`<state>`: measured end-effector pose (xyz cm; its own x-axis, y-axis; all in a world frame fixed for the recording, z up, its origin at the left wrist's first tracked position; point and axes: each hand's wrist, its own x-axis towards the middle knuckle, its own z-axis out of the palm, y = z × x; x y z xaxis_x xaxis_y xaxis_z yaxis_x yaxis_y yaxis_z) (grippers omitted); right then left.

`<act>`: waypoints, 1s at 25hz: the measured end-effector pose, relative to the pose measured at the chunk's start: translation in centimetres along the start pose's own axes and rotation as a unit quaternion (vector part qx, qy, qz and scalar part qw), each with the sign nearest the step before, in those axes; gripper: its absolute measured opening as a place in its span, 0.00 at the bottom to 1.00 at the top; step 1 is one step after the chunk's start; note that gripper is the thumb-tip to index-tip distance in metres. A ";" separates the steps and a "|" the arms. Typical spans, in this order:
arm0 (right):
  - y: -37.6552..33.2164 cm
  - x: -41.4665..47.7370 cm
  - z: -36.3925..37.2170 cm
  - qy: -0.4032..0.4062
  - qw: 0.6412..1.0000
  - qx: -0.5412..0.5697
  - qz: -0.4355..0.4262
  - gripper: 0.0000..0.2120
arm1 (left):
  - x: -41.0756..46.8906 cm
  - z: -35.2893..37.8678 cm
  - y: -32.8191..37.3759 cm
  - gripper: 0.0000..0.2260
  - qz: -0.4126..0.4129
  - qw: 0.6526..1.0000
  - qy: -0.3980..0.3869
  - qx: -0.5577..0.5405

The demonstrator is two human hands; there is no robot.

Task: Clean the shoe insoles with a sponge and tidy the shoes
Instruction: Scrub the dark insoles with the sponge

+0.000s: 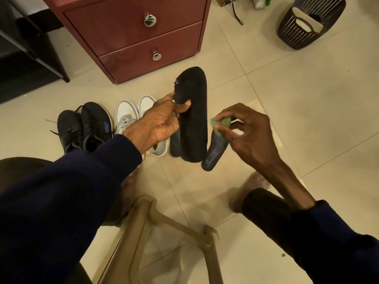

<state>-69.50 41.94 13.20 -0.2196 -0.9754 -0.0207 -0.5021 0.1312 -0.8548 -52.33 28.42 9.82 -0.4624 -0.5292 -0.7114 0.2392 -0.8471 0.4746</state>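
Observation:
My left hand [162, 121] grips a long black insole [194, 111] by its left edge and holds it upright above the floor. My right hand [246, 132] pinches a small green sponge [220, 122] just right of that insole. Two more dark insoles lie on the tiles below: one [175, 143] mostly hidden behind the held insole, the other [215, 152] under my right hand. A pair of black sneakers [84, 126] and a pair of white sneakers [131, 117] stand side by side to the left.
A red drawer cabinet [133, 35] stands behind the shoes. A dark slatted basket [307, 23] sits at the far right. A black rack [30, 48] is at the far left. A tan plastic stool frame [164, 232] is below me, with my feet beside it.

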 end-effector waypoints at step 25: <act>-0.3 2.2 3.0 0.010 0.977 -0.173 -0.123 0.06 | -0.9 0.4 -2.5 0.24 -0.141 0.983 -0.110 0.043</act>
<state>-67.28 39.22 11.87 -0.0713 -0.9816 0.1773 -0.7940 -0.0518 -0.6057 -52.81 31.08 9.48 -0.6764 -0.2420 -0.6956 0.0060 -0.9463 0.3233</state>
